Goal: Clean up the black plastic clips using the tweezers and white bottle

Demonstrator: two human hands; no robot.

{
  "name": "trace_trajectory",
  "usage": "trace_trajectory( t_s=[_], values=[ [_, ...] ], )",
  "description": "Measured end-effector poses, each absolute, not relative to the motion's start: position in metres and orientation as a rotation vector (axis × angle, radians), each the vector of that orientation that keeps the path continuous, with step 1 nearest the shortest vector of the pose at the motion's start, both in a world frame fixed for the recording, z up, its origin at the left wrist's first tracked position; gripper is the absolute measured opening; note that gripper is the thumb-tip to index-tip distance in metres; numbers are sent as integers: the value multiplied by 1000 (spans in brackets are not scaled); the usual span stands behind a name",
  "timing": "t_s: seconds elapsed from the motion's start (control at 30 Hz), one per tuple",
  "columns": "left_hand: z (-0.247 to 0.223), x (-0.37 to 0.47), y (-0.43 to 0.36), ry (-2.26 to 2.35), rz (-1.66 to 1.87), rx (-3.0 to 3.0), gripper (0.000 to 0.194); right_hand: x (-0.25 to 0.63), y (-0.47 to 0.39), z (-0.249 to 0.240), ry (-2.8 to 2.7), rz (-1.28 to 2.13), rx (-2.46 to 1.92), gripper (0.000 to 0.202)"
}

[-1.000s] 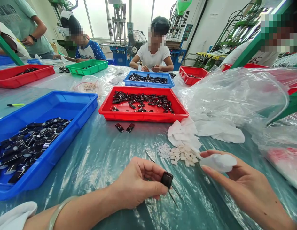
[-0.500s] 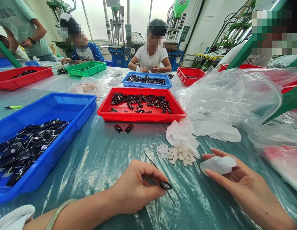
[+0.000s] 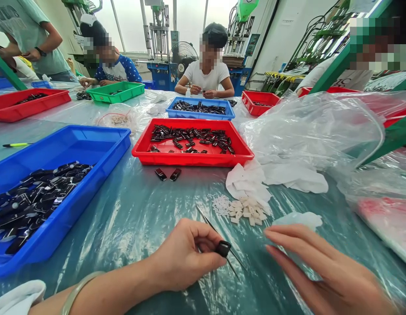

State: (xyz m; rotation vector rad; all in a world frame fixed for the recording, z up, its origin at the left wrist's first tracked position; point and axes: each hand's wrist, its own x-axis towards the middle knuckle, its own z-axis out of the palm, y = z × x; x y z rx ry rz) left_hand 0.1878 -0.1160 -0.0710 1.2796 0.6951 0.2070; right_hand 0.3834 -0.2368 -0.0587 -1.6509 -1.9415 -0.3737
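Observation:
My left hand [image 3: 185,256] pinches a small glossy black casing [image 3: 223,249] between thumb and fingers. Under that hand a pair of metal tweezers [image 3: 234,267] lies on the plastic-covered table, its middle hidden by my fingers. My right hand [image 3: 342,271] is open, thumb and fingers stretched toward the left and slightly blurred, with nothing seen between them. Just beyond it rests a pale translucent lump [image 3: 301,218], partly hidden by the fingers; its kind is unclear. Several cream-coloured pads [image 3: 250,211] and tiny clear bits [image 3: 220,204] are heaped ahead of my hands.
A blue tray [image 3: 106,175] of black parts stands at left. Ahead is a red tray [image 3: 192,160] with black casings, two black casings [image 3: 175,174] before it. White tissue [image 3: 245,179] and a large clear plastic bag [image 3: 307,131] lie at right. Co-workers sit across the table.
My right hand has let go of the pale lump, which now lies on the table, and has moved nearer to me. The black casing has turned in my left hand.

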Motion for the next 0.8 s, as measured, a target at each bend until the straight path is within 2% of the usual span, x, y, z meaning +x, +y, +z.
trace_trajectory(
  t_s=[0.1, 0.2, 0.43, 0.8],
  values=[
    [-71, 188, -115, 709, 161, 1266, 15, 365, -213, -56, -2129, -221, -1591, 23],
    [-72, 187, -114, 719, 126, 1285, 16, 366, -197, -67, -2195, -207, -1633, 28],
    [-76, 186, -115, 708, 77, 1375, 18, 369, -190, -91, -2163, -314, -1775, 27],
    [-73, 186, -115, 682, 50, 1508, 22, 371, -198, -100, -2087, -307, -1814, 26]
  ],
)
